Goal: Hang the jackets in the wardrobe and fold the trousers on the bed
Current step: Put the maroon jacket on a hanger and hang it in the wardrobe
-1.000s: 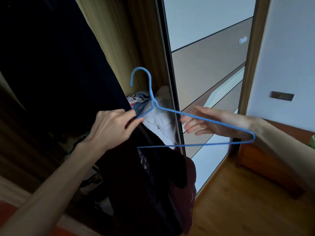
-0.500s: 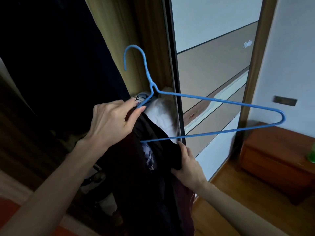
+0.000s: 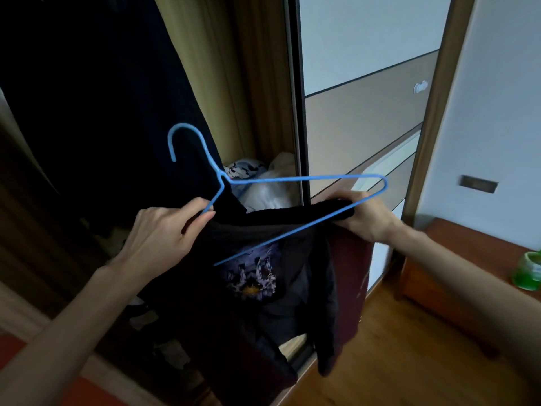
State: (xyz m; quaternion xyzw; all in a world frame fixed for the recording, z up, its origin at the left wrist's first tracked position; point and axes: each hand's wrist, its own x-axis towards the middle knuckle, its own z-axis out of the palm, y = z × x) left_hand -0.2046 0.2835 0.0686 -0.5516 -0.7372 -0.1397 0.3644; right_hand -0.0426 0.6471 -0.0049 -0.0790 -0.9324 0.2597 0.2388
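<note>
A blue wire hanger [image 3: 292, 179] is held in front of the open wardrobe [image 3: 228, 83]. My left hand [image 3: 164, 230] pinches the hanger's left arm together with the collar of a black jacket [image 3: 263, 288] that has a pale printed patch inside. My right hand [image 3: 363, 218] grips the jacket's other shoulder and draws it up against the hanger's lower bar near its right end. The jacket hangs down below both hands, with a dark red lining showing at the right.
Dark clothes [image 3: 87, 83] hang inside the wardrobe at the left, and pale folded laundry [image 3: 263, 186] lies on its shelf. The sliding door [image 3: 366, 112] stands at the right. A wooden bedside cabinet [image 3: 468, 273] carries a green jar [image 3: 530, 273].
My right hand rose from low on the jacket, bringing its shoulder up to the hanger's right end. The hanger has tilted down and dropped lower. My left hand kept its hold.
</note>
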